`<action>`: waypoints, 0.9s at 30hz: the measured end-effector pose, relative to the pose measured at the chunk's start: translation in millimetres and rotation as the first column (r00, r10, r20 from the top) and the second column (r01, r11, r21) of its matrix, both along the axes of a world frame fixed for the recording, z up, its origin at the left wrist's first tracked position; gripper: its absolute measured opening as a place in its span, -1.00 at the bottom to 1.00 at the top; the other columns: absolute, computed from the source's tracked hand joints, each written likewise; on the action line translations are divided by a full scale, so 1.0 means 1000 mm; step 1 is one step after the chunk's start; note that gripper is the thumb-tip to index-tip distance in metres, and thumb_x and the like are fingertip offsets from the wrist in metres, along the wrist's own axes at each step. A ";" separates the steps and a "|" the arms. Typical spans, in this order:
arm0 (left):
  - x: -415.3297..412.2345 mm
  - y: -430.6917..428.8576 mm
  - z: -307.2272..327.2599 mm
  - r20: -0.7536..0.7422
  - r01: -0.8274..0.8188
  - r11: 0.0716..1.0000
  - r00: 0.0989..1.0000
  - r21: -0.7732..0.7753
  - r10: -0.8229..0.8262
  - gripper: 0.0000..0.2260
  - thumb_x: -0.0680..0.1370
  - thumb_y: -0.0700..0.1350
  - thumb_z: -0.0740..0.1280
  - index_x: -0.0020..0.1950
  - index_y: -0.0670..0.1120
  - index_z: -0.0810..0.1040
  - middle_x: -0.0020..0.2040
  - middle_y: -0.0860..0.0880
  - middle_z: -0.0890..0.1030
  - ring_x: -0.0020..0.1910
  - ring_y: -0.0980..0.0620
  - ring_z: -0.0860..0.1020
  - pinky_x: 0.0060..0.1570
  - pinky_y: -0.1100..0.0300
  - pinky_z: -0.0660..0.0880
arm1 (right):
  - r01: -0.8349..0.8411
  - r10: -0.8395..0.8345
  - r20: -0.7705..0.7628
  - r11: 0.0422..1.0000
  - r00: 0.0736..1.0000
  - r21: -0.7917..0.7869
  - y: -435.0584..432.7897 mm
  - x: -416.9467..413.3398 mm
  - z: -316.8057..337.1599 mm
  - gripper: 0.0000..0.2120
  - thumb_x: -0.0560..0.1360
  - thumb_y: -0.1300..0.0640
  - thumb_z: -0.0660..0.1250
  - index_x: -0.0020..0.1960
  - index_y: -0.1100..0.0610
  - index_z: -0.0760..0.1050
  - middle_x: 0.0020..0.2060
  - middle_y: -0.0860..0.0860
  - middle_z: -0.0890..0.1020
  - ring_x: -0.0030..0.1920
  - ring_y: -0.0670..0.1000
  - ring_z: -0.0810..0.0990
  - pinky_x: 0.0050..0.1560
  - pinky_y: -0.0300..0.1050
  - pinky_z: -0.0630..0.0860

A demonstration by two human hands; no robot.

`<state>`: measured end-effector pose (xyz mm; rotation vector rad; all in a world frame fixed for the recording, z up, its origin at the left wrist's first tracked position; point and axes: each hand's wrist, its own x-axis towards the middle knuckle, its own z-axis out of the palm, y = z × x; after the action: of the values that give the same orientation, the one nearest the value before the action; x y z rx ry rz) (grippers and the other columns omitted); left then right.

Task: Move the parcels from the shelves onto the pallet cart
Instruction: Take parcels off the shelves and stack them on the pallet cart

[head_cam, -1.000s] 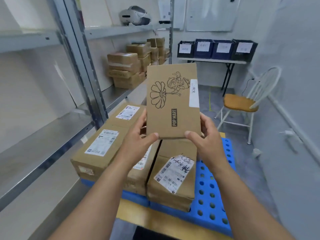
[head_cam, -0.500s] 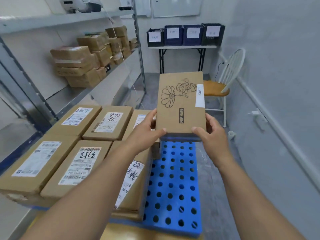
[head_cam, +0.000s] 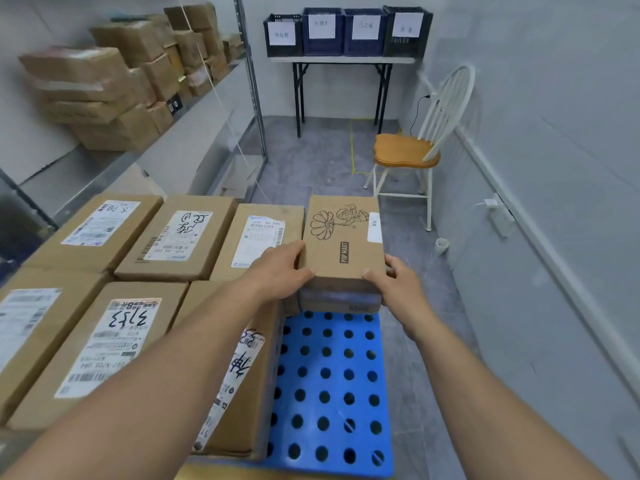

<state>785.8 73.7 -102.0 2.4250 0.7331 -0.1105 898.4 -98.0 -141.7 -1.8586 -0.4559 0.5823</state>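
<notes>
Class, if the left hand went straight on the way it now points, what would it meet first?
The Pop Mart box: the left hand grips its near left corner, pointing ahead and rightward, so it would most likely press straight into that box.

Labelled cardboard parcels (head_cam: 175, 237) lie packed side by side on the blue perforated pallet (head_cam: 329, 393).

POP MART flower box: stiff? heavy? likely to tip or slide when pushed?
Probably stiff: the flat brown POP MART cardboard box shows straight edges between the left hand and right hand. Likely light, pinched only at its near corners. Flat, so unlikely to tip.
</notes>
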 end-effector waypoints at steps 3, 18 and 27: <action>-0.001 0.001 -0.009 -0.082 0.060 0.989 0.995 0.136 -0.049 -0.52 0.57 0.01 0.26 0.47 -0.03 0.27 0.43 -0.05 0.30 0.41 -0.08 0.26 0.38 0.01 0.24 | -0.021 0.020 -0.023 0.998 1.000 -0.054 0.003 0.000 -0.013 -0.67 0.52 0.06 0.32 0.28 -0.01 0.44 0.14 -0.07 0.57 0.11 -0.07 0.53 0.16 0.02 0.53; -0.002 0.002 -0.011 -0.053 0.061 0.977 0.997 0.204 -0.051 -0.49 0.58 0.02 0.24 0.51 -0.03 0.22 0.46 -0.02 0.30 0.42 -0.03 0.26 0.39 0.03 0.25 | -0.075 0.080 0.058 0.993 0.995 -0.091 0.005 0.003 -0.006 -0.76 0.55 0.05 0.28 0.20 -0.09 0.36 0.19 -0.07 0.49 0.10 -0.10 0.46 0.03 -0.16 0.41; -0.036 -0.031 0.007 0.202 -0.045 0.932 0.979 0.360 -0.030 -0.55 0.61 0.01 0.19 0.49 -0.01 0.26 0.46 0.03 0.32 0.44 0.04 0.23 0.38 0.15 0.18 | 0.010 0.189 0.735 0.967 0.651 -0.256 0.015 -0.026 0.021 -0.63 0.52 0.18 0.27 0.32 0.15 0.44 0.26 0.05 0.46 0.27 0.09 0.39 0.24 -0.04 0.36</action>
<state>749.3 42.8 -94.5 2.7282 0.7183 0.3022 872.0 -83.3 -120.2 -2.2836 -1.0780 -0.1430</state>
